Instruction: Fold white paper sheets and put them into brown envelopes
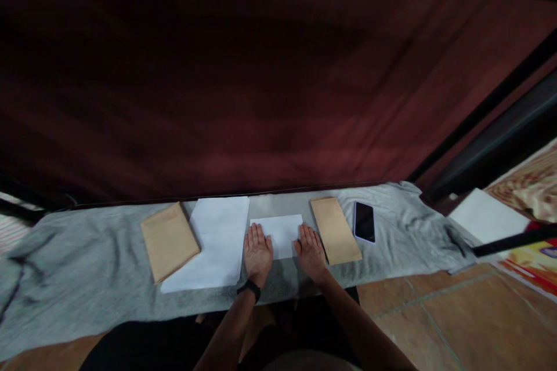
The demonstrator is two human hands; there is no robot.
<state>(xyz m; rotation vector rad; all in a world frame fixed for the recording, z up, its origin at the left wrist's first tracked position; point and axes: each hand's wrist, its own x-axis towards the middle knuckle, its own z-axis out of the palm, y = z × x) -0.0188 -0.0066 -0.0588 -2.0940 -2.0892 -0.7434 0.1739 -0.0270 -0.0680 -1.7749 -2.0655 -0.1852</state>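
Note:
A small folded white sheet of paper (281,231) lies in the middle of a grey cloth (87,255). My left hand (257,252) rests flat on the sheet's left edge, fingers stretched out, a black band on the wrist. On the sheet's right edge my right hand (310,250) lies flat too, its fingers together and extended. Neither hand holds anything.
Left of the hands sits a larger white sheet (215,243), with a brown envelope (169,240) beside it. A second brown envelope (335,229) and a dark phone (364,221) lie to the right. A dark red curtain (261,81) hangs behind. Tiled floor (435,313) shows at right.

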